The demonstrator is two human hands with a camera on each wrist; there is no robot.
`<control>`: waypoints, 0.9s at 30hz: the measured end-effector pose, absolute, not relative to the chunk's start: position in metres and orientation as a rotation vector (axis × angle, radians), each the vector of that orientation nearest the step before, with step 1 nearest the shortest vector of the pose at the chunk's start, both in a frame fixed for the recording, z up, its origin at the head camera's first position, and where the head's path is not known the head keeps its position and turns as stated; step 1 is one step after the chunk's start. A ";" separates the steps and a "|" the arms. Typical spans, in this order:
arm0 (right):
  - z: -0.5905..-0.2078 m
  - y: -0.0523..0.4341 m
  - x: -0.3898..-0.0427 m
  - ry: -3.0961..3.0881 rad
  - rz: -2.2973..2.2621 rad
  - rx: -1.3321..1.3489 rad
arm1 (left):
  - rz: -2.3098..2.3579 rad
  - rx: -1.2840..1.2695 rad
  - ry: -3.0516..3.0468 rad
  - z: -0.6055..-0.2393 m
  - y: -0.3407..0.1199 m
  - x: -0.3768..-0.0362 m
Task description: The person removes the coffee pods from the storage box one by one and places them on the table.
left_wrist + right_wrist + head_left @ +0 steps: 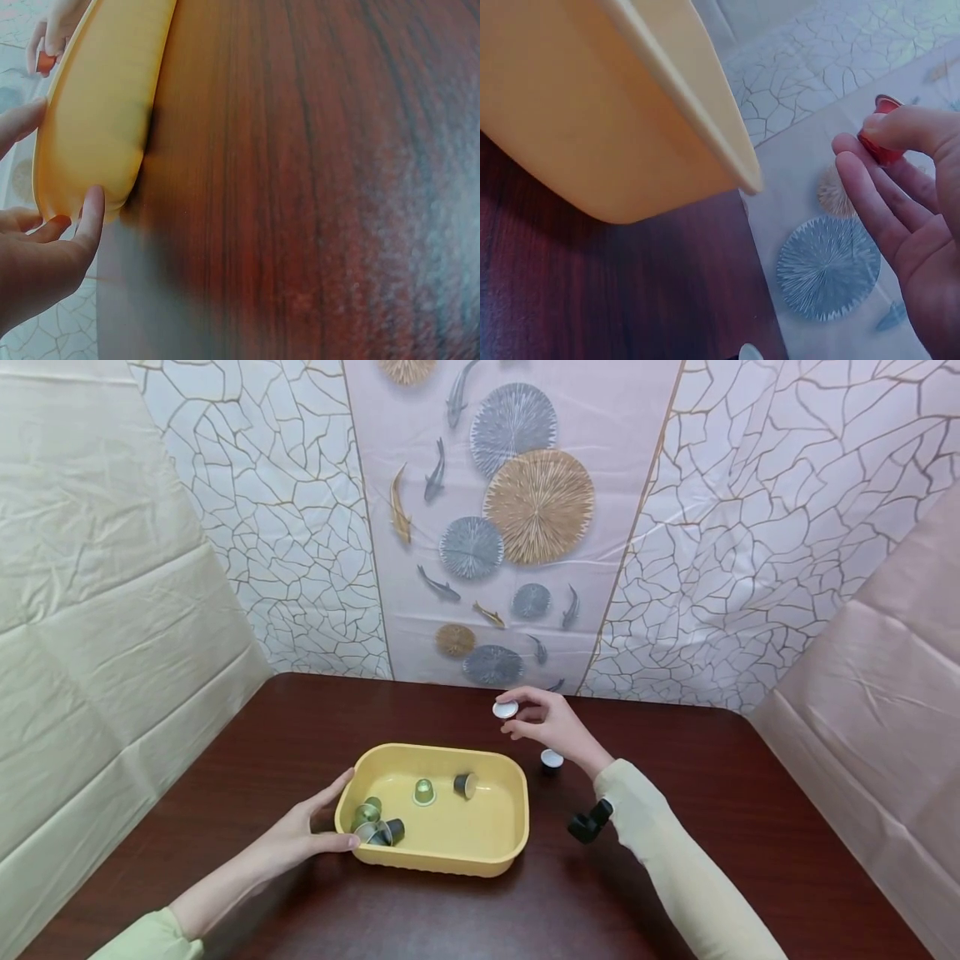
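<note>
My right hand pinches a red coffee capsule between thumb and fingers, above the table behind the tub's far right corner. In the head view only its white lid shows clearly. My left hand holds the left end of a yellow tub, thumb on the near side and a finger at the far rim. Inside the tub, a green capsule stands lid down and a dark capsule lies on its side. Several green and dark capsules cluster in the near left corner.
A dark capsule with a white lid stands on the brown table, right of the tub and below my right wrist. A black wrist camera mount sticks out from my right sleeve. Patterned cloth hangs behind the table.
</note>
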State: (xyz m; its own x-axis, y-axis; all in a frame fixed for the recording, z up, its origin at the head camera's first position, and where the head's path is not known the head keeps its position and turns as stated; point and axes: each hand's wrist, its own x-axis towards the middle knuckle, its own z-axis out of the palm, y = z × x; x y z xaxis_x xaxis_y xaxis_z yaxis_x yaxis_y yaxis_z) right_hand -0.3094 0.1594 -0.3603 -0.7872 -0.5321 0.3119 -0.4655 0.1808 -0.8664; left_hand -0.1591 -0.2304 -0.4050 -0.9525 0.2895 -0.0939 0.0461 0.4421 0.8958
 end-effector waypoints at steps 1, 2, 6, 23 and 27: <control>-0.361 0.161 -0.309 2.363 -1.722 -0.983 | 1.520 0.298 2.461 -0.405 -0.230 -0.159; -0.362 0.163 -0.309 2.363 -1.741 -0.966 | 1.523 0.305 2.460 -0.405 -0.231 -0.159; -0.365 0.170 -0.309 2.387 -1.809 -0.889 | 1.524 0.317 2.462 -0.405 -0.231 -0.159; -0.379 0.201 -0.305 2.424 -1.876 -0.720 | 1.512 0.305 2.474 -0.404 -0.231 -0.158; -0.382 0.212 -0.303 2.424 -1.890 -0.698 | 1.507 0.300 2.473 -0.404 -0.230 -0.159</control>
State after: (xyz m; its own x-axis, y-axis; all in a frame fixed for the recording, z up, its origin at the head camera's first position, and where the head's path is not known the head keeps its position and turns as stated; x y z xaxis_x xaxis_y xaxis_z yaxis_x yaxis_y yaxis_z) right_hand -0.3034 0.2115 -0.3824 -0.9020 -0.3344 0.2731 -0.3465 0.1832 -0.9200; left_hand -0.1588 -0.2305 -0.4037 -0.9527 0.2907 -0.0886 0.0546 0.4506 0.8911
